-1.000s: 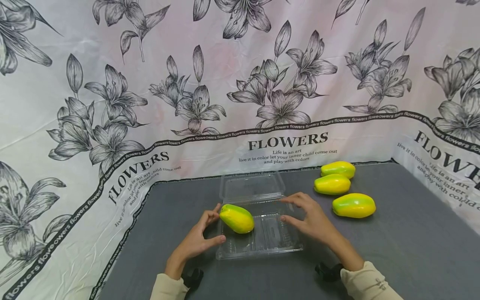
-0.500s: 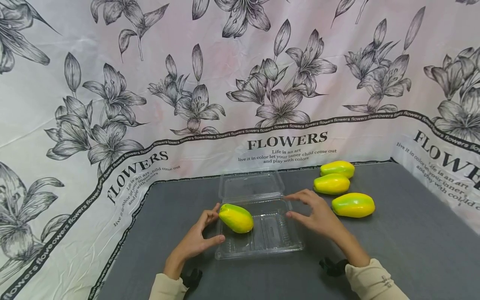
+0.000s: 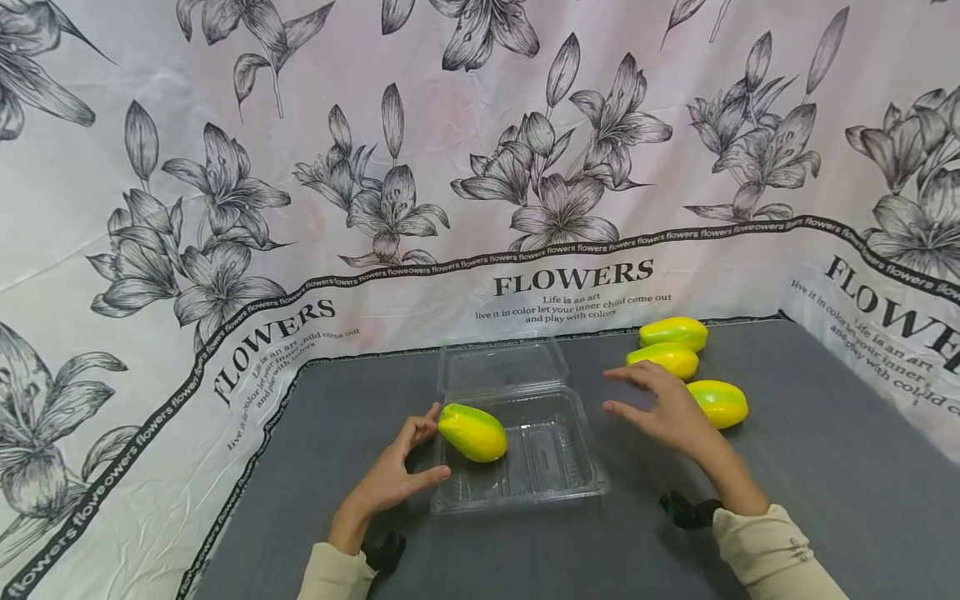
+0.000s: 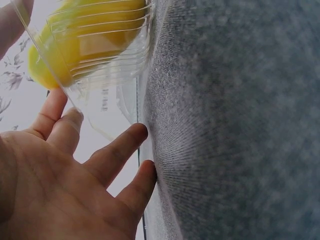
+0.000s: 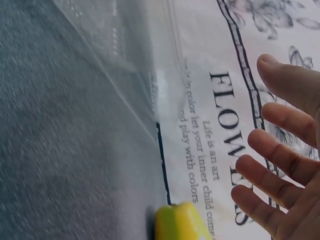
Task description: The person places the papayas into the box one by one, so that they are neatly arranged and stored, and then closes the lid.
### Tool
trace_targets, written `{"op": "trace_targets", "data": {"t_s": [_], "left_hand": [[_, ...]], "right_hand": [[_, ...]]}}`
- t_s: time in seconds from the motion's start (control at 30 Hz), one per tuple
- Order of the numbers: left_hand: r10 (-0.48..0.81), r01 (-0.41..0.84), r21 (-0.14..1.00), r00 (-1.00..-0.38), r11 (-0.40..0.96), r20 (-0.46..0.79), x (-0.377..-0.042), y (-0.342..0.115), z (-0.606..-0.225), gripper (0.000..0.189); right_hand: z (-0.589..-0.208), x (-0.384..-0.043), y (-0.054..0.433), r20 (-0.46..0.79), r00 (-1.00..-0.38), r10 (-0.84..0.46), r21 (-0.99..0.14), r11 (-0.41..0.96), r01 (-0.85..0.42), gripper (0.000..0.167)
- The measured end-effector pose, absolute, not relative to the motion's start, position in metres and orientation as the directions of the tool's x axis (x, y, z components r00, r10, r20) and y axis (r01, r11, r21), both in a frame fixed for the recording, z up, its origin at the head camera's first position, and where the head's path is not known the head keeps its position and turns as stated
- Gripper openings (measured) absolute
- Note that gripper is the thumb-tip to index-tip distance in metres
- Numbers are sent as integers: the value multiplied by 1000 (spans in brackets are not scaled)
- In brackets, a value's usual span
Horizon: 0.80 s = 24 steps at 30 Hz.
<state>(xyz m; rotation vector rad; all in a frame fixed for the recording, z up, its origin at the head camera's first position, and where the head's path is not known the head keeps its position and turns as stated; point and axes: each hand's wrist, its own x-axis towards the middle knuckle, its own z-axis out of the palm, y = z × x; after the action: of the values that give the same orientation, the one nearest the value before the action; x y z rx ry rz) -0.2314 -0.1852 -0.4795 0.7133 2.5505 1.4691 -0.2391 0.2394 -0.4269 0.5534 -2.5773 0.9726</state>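
Right of centre, three papayas (image 3: pixel 670 357) lie lengthwise across the frame, nearer the right hand (image 3: pixel 666 408) (fingers parted, holding nothing); left of centre, the left hand (image 3: pixel 392 477), fingers spread, sits beside the box (image 3: pixel 525 502) and its lone papaya (image 3: pixel 473 433).

Container (image 3: pixel 553 450) in high head, close wrist views

Hands (image 3: pixel 390 479) either side of an open clear container (image 3: pixel 551 454), one papaya (image 3: pixel 474 433) inside, three more papayas (image 3: pixel 669 358) at right
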Motion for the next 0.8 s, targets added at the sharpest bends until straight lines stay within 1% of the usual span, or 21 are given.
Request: {"op": "trace_targets", "data": {"t_s": [0.33,0.57,0.8], "left_hand": [[468,356,845,-872,400,146,-231,-185,-479,52],[462,352,839,-876,415,139,-232,-185,-478,53],[456,347,841,-879,414,138,-232,-186,-480,53]], "right_hand": [[-421,-236,260,425,-888,-174,-563,718,-410,48],[-418,-234,275,384,-912,-141,-574,738,-356,53],[-414,-235,287,391,-913,-119,-555,761,-336,52]]}}
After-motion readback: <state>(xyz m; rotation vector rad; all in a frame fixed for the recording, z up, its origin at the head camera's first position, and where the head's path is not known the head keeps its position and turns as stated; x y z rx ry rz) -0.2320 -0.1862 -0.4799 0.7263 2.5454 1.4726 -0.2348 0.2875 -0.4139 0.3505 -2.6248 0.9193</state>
